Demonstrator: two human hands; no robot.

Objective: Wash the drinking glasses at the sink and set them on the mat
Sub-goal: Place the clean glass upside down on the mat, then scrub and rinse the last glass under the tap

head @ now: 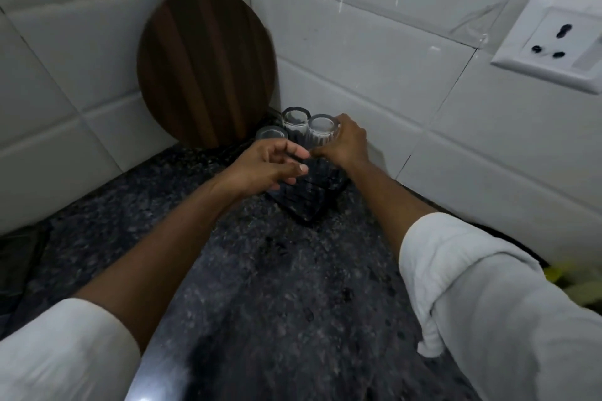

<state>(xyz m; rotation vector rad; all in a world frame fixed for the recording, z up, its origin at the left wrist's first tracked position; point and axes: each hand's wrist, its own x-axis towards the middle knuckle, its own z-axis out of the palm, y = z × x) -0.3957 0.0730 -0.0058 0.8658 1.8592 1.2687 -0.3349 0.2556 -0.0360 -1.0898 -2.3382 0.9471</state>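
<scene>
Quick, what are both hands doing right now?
Left hand: loosely curled, holding nothing.
Right hand: gripping a drinking glass over the mat.

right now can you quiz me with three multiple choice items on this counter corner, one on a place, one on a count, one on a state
1. Where does the wooden board stand?
A. flat on the counter
B. leaning in the tiled wall corner
C. in a hand

2. How many glasses show at the corner?
A. one
B. three
C. five

3. What is the right hand doing?
A. gripping a glass
B. resting flat on the counter
C. touching the socket

Key: 1 B, the board tilts against the tiles. 2 B, a left glass, a middle glass and a right glass stand upside down on the dark mat. 3 A, its fingers curl round the right glass, while the left hand holds nothing.
</scene>
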